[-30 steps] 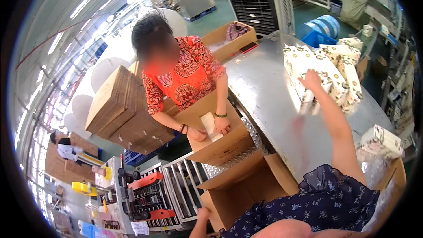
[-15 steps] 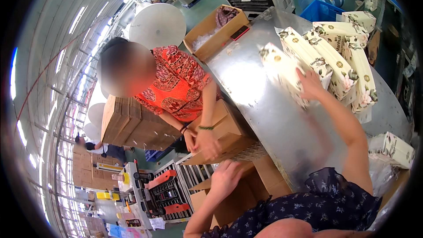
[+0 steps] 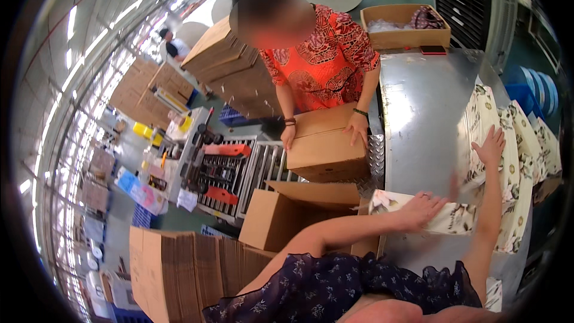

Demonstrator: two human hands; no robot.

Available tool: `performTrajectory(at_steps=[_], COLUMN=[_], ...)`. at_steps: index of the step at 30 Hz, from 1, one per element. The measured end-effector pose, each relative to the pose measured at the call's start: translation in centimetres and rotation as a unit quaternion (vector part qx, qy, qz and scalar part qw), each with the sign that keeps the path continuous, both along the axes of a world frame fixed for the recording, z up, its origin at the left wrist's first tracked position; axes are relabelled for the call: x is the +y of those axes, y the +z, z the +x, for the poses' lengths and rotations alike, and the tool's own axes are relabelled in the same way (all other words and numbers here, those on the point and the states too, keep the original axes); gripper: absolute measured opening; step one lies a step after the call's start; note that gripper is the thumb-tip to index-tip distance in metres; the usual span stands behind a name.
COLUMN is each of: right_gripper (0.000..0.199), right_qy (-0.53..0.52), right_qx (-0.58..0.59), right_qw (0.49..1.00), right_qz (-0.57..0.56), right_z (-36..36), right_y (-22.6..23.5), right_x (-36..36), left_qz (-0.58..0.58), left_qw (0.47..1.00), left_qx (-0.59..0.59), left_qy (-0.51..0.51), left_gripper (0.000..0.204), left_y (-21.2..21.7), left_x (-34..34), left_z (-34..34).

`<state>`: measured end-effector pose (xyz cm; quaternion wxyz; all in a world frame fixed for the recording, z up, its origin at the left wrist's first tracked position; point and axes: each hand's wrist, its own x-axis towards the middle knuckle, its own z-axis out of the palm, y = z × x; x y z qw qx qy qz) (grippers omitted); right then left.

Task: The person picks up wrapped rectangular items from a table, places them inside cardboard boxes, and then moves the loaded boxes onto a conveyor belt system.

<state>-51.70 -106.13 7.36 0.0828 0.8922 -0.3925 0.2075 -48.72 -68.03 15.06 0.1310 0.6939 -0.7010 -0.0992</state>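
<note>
A cream tissue pack (image 3: 457, 219) with a floral print lies on the metal table by an open carton. My left hand (image 3: 417, 211) lies across it, fingers curved over its upper side. Further right, my right hand (image 3: 490, 145) is spread against an upright row of similar packs (image 3: 508, 173), its fingers apart and its palm on the nearest ones. Just left of my left hand stands the open carton (image 3: 266, 218), flaps up; my left forearm hides part of its inside.
Across from me a person in a red patterned top presses both hands on a closed carton (image 3: 329, 155). Flattened cartons (image 3: 179, 269) stand in a stack at lower left. A roller conveyor (image 3: 263, 164) runs behind the open carton. An open box (image 3: 406, 39) and a red-edged phone (image 3: 433, 50) sit at the table's far end.
My view has turned left. My left hand has gone from the open carton to a tissue pack on the table. The other person's carton, flaps raised before, is now closed.
</note>
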Motion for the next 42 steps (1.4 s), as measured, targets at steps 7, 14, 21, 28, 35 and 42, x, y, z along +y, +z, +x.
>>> performTrajectory(at_steps=[7, 14, 21, 28, 35, 42], right_gripper=[0.095, 0.12, 0.106, 0.085, 0.065, 0.074], right_qy=[-0.067, 0.123, 0.077, 0.253, 0.544, 0.479], right_qx=[0.265, 0.189, 0.13, -0.014, 0.027, 0.242], right_qw=[0.952, 0.929, 0.963, 0.952, 0.769, 0.814], right_qz=[0.136, 0.295, 0.224, 0.172, 0.335, 0.224], right_z=[-4.1, -19.4, -13.7, -4.3, 2.1, 5.5], right_y=[7.7, 5.0, 4.2, 19.4, 16.7, -7.9], right_x=[6.8, 12.0, 20.2, 40.2, 57.9, 64.1], left_qz=[-0.167, -0.026, 0.209, 0.404, 0.405, 0.383], left_qw=[0.967, 0.815, 0.94, 0.878, 0.87, 0.89], left_qx=[0.131, 0.503, 0.129, 0.203, 0.242, 0.231], left_qy=[0.144, 0.287, 0.235, 0.155, 0.145, 0.086], left_gripper=[0.098, 0.1, 0.091, 0.124, 0.094, 0.068], left_y=[11.5, 11.4, -8.0, -25.5, -27.7, -27.6], left_x=[15.3, 37.3, 41.9, 42.3, 42.8, 40.4], left_z=[7.3, 11.5, 11.0, 4.7, 3.6, 6.5])
